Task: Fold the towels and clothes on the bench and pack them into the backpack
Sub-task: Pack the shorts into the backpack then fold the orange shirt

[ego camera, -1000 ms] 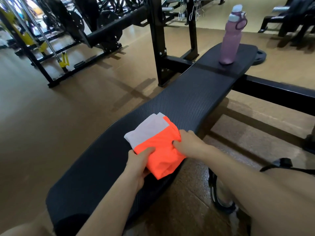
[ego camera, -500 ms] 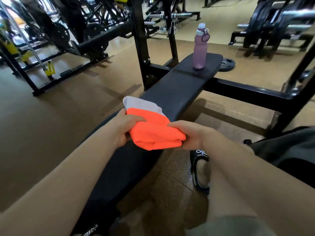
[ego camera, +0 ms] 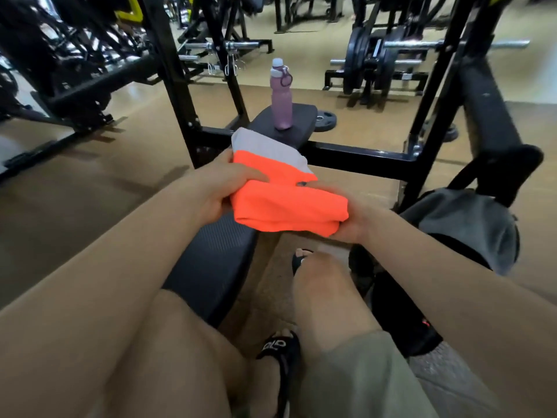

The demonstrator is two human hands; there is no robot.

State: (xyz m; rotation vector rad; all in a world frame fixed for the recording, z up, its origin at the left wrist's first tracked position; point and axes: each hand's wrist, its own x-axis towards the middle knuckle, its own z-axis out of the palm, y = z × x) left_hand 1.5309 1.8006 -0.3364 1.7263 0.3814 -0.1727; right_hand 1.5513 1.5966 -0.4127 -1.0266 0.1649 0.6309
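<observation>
Above bench [ego camera: 211, 260] | both hands grip folded orange garment [ego camera: 286, 206] | left hand [ego camera: 220, 185] | right hand [ego camera: 349, 218]

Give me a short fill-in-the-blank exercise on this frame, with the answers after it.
1. Both hands hold a folded ____ and grey garment.
2. The purple water bottle stands upright on the far end of the ____.
3. The grey backpack lies to the person's ____, beside the right hand.

Answers: orange; bench; right
</observation>
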